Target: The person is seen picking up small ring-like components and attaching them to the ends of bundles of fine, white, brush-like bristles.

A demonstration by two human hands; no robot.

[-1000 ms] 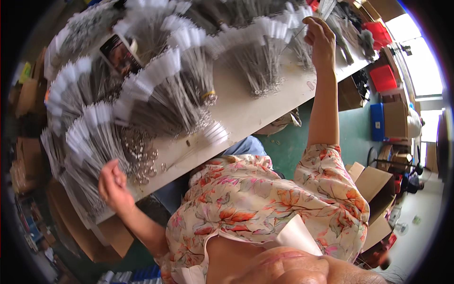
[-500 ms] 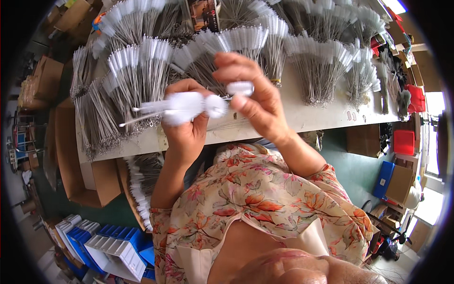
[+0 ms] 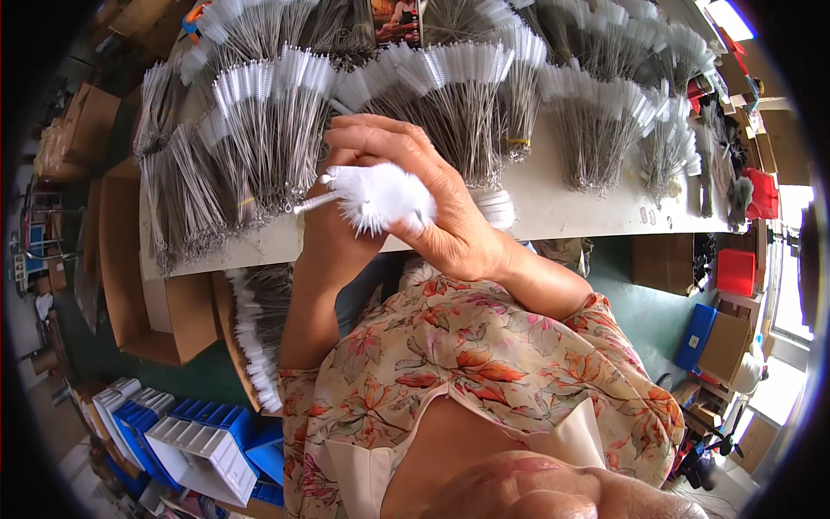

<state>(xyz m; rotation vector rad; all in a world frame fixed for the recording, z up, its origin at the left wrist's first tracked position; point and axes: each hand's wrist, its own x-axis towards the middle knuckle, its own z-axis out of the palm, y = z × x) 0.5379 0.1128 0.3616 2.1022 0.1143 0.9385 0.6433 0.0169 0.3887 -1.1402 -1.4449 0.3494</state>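
Observation:
In front of my chest, several white-bristled wire brushes (image 3: 380,197) are bunched together, their heads toward me. My left hand (image 3: 333,232) is closed around them from the left. My right hand (image 3: 437,195) wraps over the bunch from the right, its thumb pressed at the bristles and its fingers reaching across the left hand. One thin wire brush tip sticks out to the left of the bunch. The handles are hidden behind my hands. Just beyond my right wrist, a white coiled roll (image 3: 495,208) lies at the table's near edge.
Dense bundles of wire brushes (image 3: 277,130) cover the pale table (image 3: 553,208). An open cardboard box (image 3: 160,316) stands at the left, with white and blue bins (image 3: 203,454) below it. Red (image 3: 737,271) and blue containers (image 3: 700,336) sit at the right.
My right hand has moved left and closed over the bunch of brushes beside my left hand. The small white piece it pinched is out of sight. The view has shifted slightly.

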